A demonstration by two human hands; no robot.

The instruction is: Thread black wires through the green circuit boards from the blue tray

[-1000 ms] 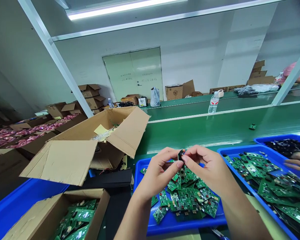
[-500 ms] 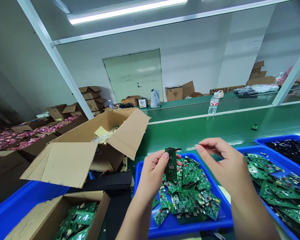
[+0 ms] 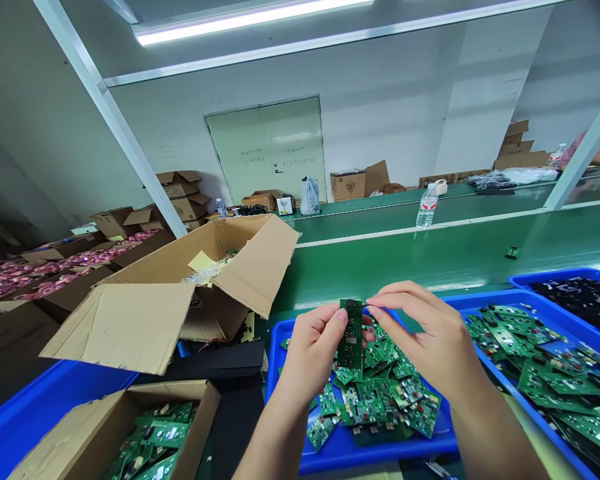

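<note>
My left hand [image 3: 314,347] grips a narrow green circuit board [image 3: 351,337], held upright above a blue tray [image 3: 360,448] heaped with several similar boards. My right hand [image 3: 430,340] is beside it, thumb and forefinger pinched at the board's top right corner; what they pinch is too small to make out.
A second blue tray [image 3: 544,373] of green boards lies to the right, and a third with dark parts [image 3: 585,297] behind it. An open cardboard box [image 3: 200,280] stands at left, and a smaller box of boards [image 3: 145,433] at bottom left. A water bottle [image 3: 427,205] stands on the green conveyor.
A second ago both hands pinched a small dark part together. Then my right hand drew away while the left turned the board upright. Now the right hand has returned to the board's top.
</note>
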